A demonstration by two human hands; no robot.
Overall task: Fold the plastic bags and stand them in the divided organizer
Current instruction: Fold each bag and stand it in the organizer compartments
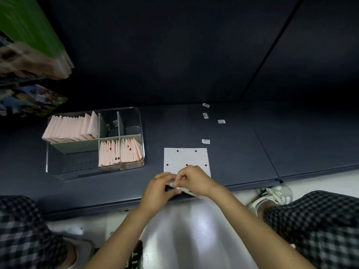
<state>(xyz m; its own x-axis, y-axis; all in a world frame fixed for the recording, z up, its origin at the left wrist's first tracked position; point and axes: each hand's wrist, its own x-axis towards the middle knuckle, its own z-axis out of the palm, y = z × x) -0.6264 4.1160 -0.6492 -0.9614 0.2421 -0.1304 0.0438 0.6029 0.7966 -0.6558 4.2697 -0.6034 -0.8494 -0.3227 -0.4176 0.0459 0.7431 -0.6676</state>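
Organizer [58, 169] left on shelf [252, 152]; flat bag [186, 158] right of it, hands at near edge.

- We see a dark blue shelf [252, 148] with a dark back panel [155, 55] behind it.
- Below its front edge, we see glossy white floor [184, 230] reflecting light.

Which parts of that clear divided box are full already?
Partly full. The organizer holds folded bags standing in its big back-left section and two front-right sections; the two back-right sections and the front-left look empty of bags.
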